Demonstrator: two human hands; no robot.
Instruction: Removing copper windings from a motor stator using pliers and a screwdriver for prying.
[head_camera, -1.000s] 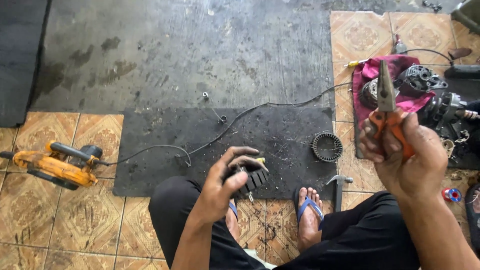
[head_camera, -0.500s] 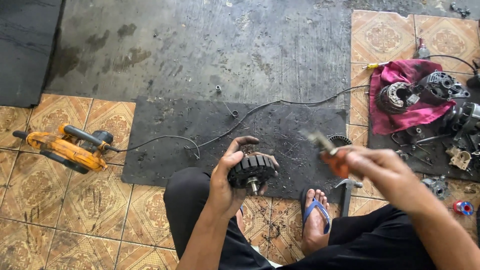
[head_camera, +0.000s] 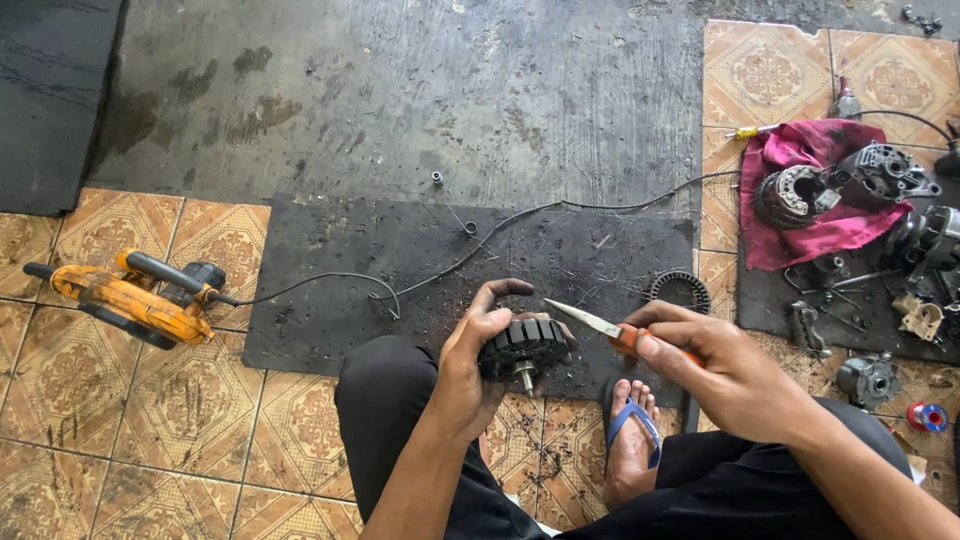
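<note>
Far to my left on the patterned floor tiles lies the orange and black corded power tool (head_camera: 130, 300), its cable running across the black rubber mat (head_camera: 400, 250) in front of me. A leg shifted carelessly could snag that cable and drag the tool.

My left hand (head_camera: 475, 370) is clenched around the dark, ribbed, cylindrical motor rotor with a short steel shaft (head_camera: 525, 348), held just above my knee at the near edge of the mat. My right hand (head_camera: 730, 375) grips the orange-handled pliers with slim, pointed steel tips (head_camera: 600, 326), their tips almost touching the rotor's right side.

I judge the main risk to be a slip: if the tips skid off the greasy ribs, they could jab my left thumb or fingers, which wrap close to that spot. Pressing too hard might also twist the rotor out of my grasp and onto my sandalled foot (head_camera: 630, 440).

Further right, the black toothed ring (head_camera: 678, 290) and loose parts by the crimson rag (head_camera: 810, 200) sit well apart.
</note>
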